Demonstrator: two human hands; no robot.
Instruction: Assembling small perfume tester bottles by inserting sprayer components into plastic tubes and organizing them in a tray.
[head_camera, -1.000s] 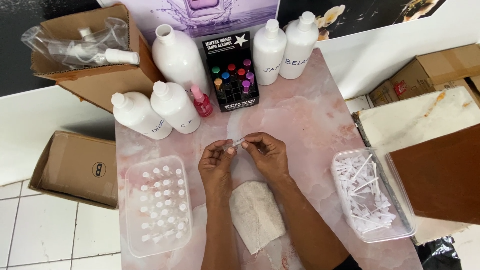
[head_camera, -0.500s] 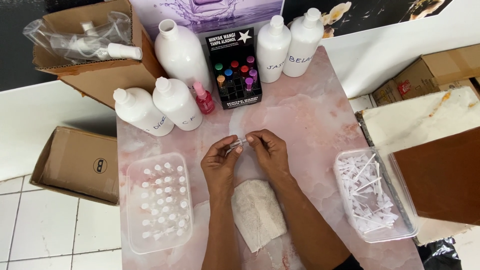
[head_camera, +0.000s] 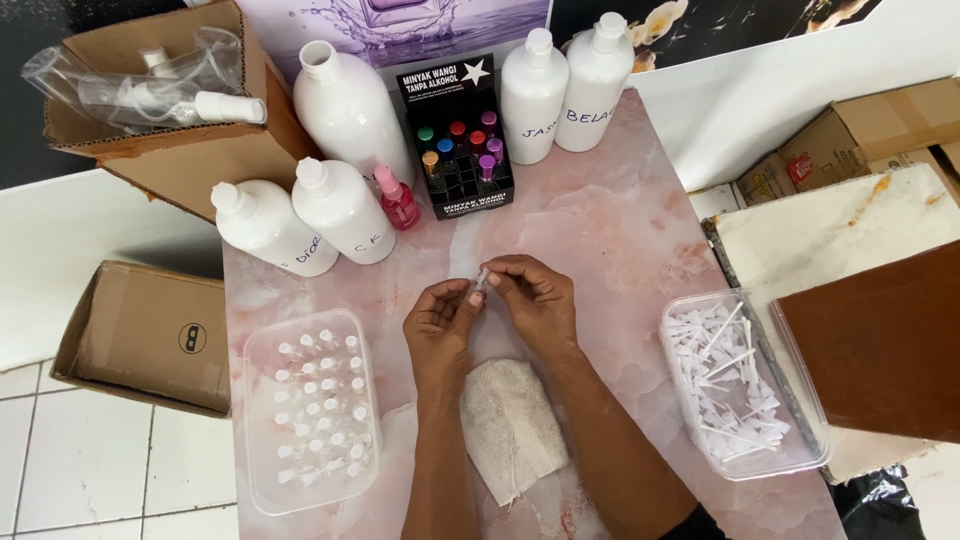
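Both my hands meet over the middle of the pink marble table (head_camera: 620, 230). My left hand (head_camera: 440, 325) and my right hand (head_camera: 535, 298) pinch a small clear vial (head_camera: 481, 277) between their fingertips, held a little above the tabletop. A folded white cloth (head_camera: 510, 425) lies under my forearms, close to me. At my left stands a clear plastic tub (head_camera: 262, 480) filled with several small white-capped vials. At my right a second clear tub (head_camera: 815, 455) holds several white sprayer tubes.
Several large white bottles (head_camera: 345, 105) ring the table's far edge, with a small pink spray bottle (head_camera: 398, 200) and a black display box of coloured roll-on bottles (head_camera: 455, 140). Cardboard boxes (head_camera: 150, 335) sit left and right. A brown board (head_camera: 880, 345) lies at the right.
My hands have kept the small vial between them, shifting very slightly; the view has drifted a little. Nothing else on the table has moved.
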